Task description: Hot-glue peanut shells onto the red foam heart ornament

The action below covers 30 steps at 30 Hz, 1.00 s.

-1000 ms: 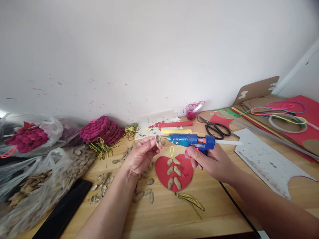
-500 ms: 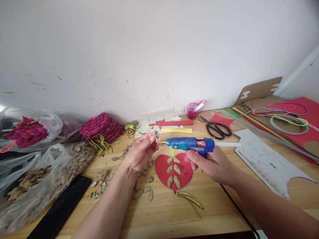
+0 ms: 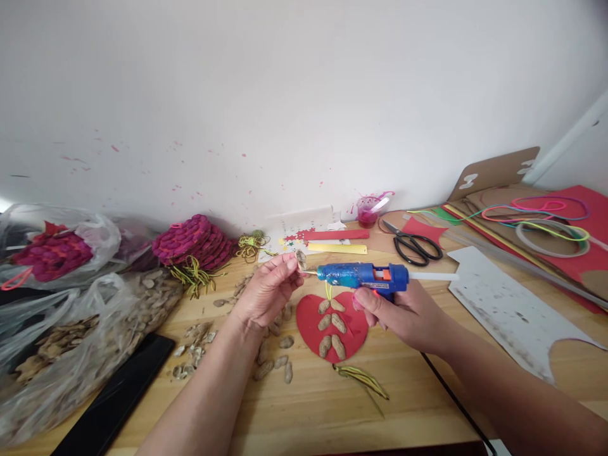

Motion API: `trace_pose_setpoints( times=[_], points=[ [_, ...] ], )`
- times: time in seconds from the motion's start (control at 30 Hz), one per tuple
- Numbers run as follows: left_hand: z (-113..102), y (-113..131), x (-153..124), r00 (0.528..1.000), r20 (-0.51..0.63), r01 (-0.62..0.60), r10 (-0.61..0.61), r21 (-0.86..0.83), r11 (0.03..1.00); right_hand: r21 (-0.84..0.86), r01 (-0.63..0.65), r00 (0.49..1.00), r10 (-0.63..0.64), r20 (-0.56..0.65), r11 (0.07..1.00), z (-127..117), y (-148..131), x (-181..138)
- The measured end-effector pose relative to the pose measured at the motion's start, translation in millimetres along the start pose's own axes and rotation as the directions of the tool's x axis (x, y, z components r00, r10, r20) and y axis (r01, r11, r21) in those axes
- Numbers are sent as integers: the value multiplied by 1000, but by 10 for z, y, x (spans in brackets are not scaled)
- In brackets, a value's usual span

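My left hand (image 3: 266,293) pinches a peanut shell (image 3: 300,259) between thumb and fingers, held above the wooden table (image 3: 313,405). My right hand (image 3: 403,311) grips a blue hot glue gun (image 3: 363,276) with its nozzle touching the shell. Below them lies a red paper heart (image 3: 354,326) with several peanut shells glued on it and a yellow loop at its top. Loose peanut shells (image 3: 280,361) lie beside the heart under my left wrist.
Plastic bags of peanut shells (image 3: 71,348) fill the left side, with magenta woven pieces (image 3: 192,244) behind. Black scissors (image 3: 415,247), a pink cup (image 3: 367,212), coloured strips (image 3: 335,242), cardboard and neon cords (image 3: 541,218) lie at the right. A black cable (image 3: 451,399) runs off the front edge.
The glue gun's nozzle has closed in on the shell in my left hand, and both hands have risen slightly. The view shifted a little.
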<state>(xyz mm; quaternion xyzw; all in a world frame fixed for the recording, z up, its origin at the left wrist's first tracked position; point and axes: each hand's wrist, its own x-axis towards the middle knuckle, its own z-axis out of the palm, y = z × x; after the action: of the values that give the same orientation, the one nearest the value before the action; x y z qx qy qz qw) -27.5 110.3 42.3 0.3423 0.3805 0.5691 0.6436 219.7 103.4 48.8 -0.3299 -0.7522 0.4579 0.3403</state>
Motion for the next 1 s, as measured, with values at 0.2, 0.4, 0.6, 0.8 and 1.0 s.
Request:
trace_pose_setpoints(
  times=[0.2, 0.4, 0.6, 0.8, 1.0],
  points=[
    [-8, -3, 1, 1000, 3, -5, 5, 0, 1000, -17, 4, 1000, -4, 1, 1000, 10, 2, 13],
    [-16, -2, 3, 1000, 6, -2, 2, -9, 1000, -32, -10, 1000, 10, -7, 999, -1, 14, 10],
    [-28, -6, 11, 1000, 25, 2, -2, -12, 1000, -30, -1, 1000, 1, -15, 1000, -5, 3, 12],
    [-41, -9, 16, 999, 40, -4, 5, -11, 1000, -28, 16, 1000, -17, -25, 999, 6, -1, 23],
    [-46, -13, 21, 999, 42, 1, 0, -25, 1000, -29, 41, 999, -42, -22, 999, -3, -23, 28]
  ],
)
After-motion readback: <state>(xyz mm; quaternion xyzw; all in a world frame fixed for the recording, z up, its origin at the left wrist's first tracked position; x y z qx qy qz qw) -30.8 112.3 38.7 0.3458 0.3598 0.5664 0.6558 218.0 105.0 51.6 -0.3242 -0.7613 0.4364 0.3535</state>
